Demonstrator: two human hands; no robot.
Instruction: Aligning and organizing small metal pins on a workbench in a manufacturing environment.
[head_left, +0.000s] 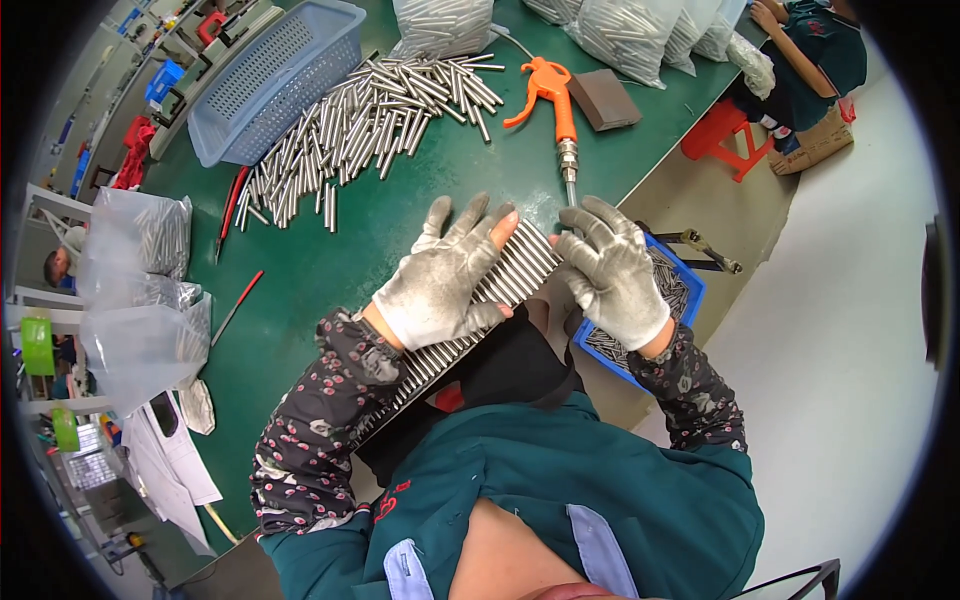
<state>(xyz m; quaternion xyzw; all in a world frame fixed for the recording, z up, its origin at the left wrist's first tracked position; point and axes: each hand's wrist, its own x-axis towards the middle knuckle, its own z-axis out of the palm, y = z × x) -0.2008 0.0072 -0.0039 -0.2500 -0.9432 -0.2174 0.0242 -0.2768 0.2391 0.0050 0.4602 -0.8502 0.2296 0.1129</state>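
- dark glasses (828, 573) sit closest to the camera at the lower right, with the wearer's teal shirt (650, 480) just beyond.
- a row of metal rods (525, 265) runs along the near side of the green table (330, 275), in front of the body; the left hand and forearm hide part of it.
- the row's long axis slants from lower left to upper right; each rod lies crosswise to that, pointing from upper left to lower right, side by side with its neighbours.
- the left hand (440, 280) is the nearer one, lying right over the row, palm down, fingers spread and not curled; its bare forefinger tip is at the row's far edge, its bare thumb tip at the near edge, so the rods pass between them.
- the right hand (610, 270) is just beside the upper right end, fingers loosely extended, nothing seen in them; the rods lie to the left of its fingertips, and whether they touch i cannot tell.
- an orange air gun (550, 95) lies beyond the right hand, its metal fitting toward those fingers; a heap of loose rods (365, 120) spreads farther left.
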